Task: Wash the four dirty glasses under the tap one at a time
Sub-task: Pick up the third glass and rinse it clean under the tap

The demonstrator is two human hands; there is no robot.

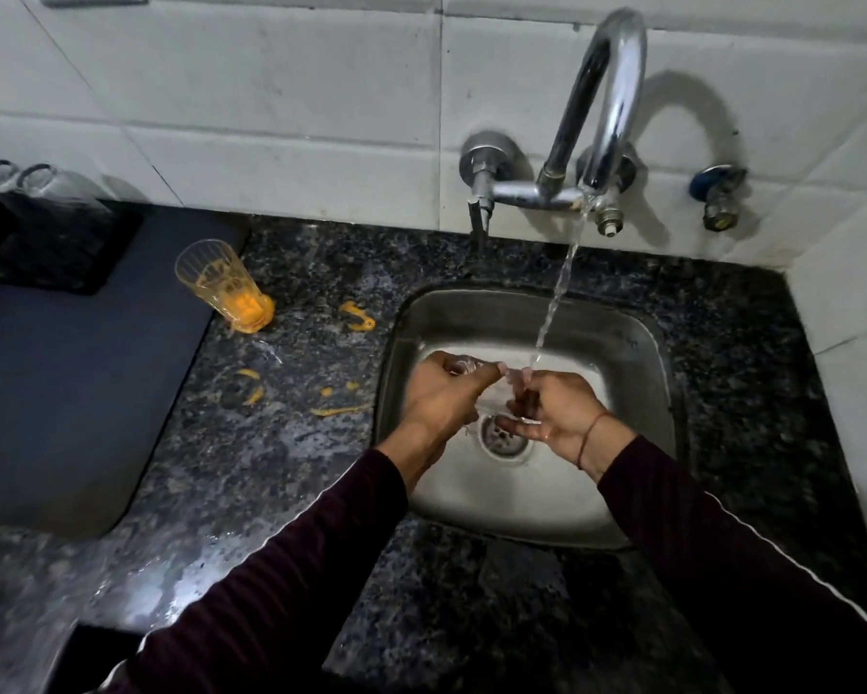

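In the head view, at the middle of the frame, the left hand point(444, 393) and right hand point(554, 410) both have their grip curled round a clear glass point(491, 393) held sideways over the sink point(642, 343) under the tap point(607, 107). Two glasses point(25, 192) stand upside down at upper left, seemingly washed. One orange-stained glass point(223, 285) waits on the table point(281, 443), so I judge this the third of four.

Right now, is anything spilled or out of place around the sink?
Yes. Orange residue smears lie on the dark speckled granite counter left of the steel sink, beside the ribbed clear glass with orange dregs. More streaks sit nearer the sink.
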